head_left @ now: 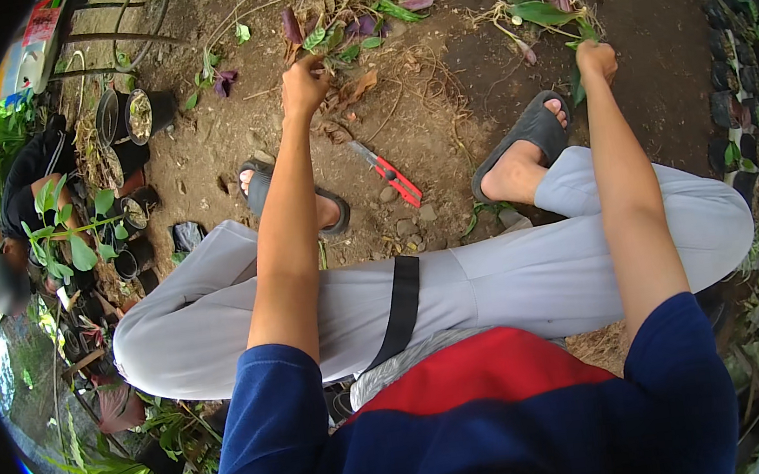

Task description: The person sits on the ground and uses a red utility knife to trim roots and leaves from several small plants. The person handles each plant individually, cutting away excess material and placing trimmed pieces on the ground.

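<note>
Left hand [304, 84] pinches a green-purple cutting [319, 36] at the far pile; right hand [596, 60] clenched around green stems [577, 83], far right. Red utility knife [388, 174] idle between the sandals. Grip low near roots, pull steadily.

green cutting [578, 74] — upright, purple-green cuttings [319, 33] — grounded

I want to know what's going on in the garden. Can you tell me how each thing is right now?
left hand: closed on plant cuttings
right hand: gripping a green leafy stem
red utility knife: lying on the soil, untouched
black pots: upright beside the person
sandals: on both feet
</note>
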Motion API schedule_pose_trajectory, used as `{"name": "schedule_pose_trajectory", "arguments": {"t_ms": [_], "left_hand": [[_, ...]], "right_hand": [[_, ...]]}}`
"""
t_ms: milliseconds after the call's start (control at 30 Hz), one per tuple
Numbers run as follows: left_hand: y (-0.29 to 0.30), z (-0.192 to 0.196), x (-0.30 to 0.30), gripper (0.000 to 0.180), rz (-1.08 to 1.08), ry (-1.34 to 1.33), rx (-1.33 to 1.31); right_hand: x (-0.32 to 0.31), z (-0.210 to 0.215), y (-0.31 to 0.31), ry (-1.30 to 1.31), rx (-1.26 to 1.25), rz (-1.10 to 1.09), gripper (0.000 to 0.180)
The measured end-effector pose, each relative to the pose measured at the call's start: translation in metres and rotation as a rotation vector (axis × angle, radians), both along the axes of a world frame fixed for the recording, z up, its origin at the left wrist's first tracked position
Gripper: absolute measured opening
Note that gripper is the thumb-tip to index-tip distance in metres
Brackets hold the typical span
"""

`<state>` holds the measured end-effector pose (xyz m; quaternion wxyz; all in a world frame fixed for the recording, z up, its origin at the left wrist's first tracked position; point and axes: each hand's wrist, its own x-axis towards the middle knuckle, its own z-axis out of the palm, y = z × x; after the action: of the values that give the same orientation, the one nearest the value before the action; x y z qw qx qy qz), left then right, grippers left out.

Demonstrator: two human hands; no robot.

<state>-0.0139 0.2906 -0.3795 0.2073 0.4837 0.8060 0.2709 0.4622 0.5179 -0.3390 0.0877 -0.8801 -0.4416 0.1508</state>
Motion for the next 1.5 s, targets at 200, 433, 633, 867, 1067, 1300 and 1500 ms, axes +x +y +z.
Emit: {"name": "schedule_pose_trajectory", "arguments": {"t_ms": [200, 433, 633, 867, 1067, 1300, 1500], "left_hand": [[0.029, 0.017, -0.001, 0.041, 0.346, 0.271, -0.05], [0.096, 0.128, 0.03, 0.064, -0.008, 0.323, 0.153], [0.108, 0.203, 0.102, 0.083, -0.571, -0.039, 0.399], [0.116, 0.204, 0.099, 0.06, -0.428, -0.285, 0.592], [0.106, 0.21, 0.058, 0.049, -0.096, -0.275, 0.402], [0.109, 0.177, -0.02, 0.058, 0.012, -0.114, 0.205], [0.093, 0.132, -0.039, 0.074, 0.134, 0.413, -0.019]], "right_hand": [[-0.006, 0.077, 0.03, 0.121, 0.295, 0.049, 0.038], [-0.011, 0.229, 0.043, 0.513, 0.162, 0.553, 0.041], [-0.062, 0.283, 0.003, 1.056, 0.085, 0.652, 0.026], [-0.126, 0.277, -0.026, 1.494, 0.046, 0.703, 0.04], [-0.118, 0.245, 0.001, 1.089, 0.411, 0.707, 0.052], [-0.043, 0.078, 0.031, 0.939, 0.417, 0.291, 0.031], [0.022, -0.074, -0.017, 0.372, 0.127, -0.163, 0.022]]}}
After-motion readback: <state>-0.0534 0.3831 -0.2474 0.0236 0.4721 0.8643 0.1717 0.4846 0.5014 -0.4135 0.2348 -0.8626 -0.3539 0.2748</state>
